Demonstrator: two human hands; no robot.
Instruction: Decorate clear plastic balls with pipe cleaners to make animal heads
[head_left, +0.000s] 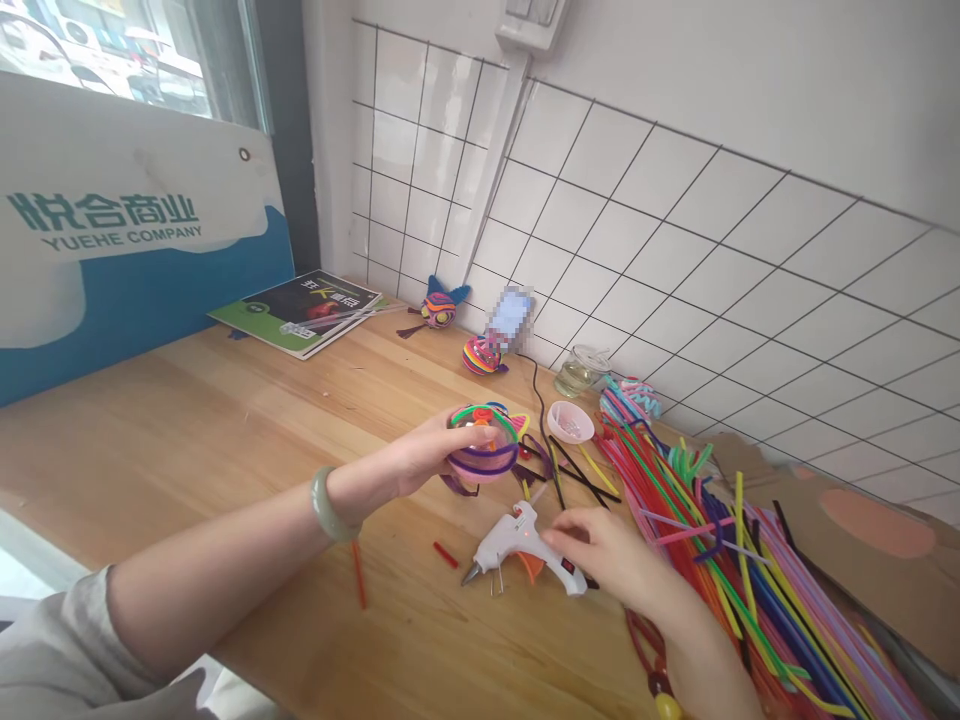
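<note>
My left hand (427,450) grips a round pipe-cleaner ornament (484,462), thumb across its top. Green, purple, pink and orange strands ring it, and a yellow-and-pink pointed piece sticks out at its far side. Below it a white glue gun (510,538) with an orange trigger stands on the table, nozzle toward the lower left and a small light lit on its body. My right hand (600,545) is at the gun's handle, fingers loosely bent and not wrapped round it; whether the fingertips touch it I cannot tell.
Bundles of coloured pipe cleaners (697,560) cover the right side, beside cardboard (847,540). Farther back are a pink bowl (570,423), a glass jar (581,372), a phone (511,318) and finished ornaments (439,305). A booklet (300,312) lies at the back left. A black cable (536,385) runs between.
</note>
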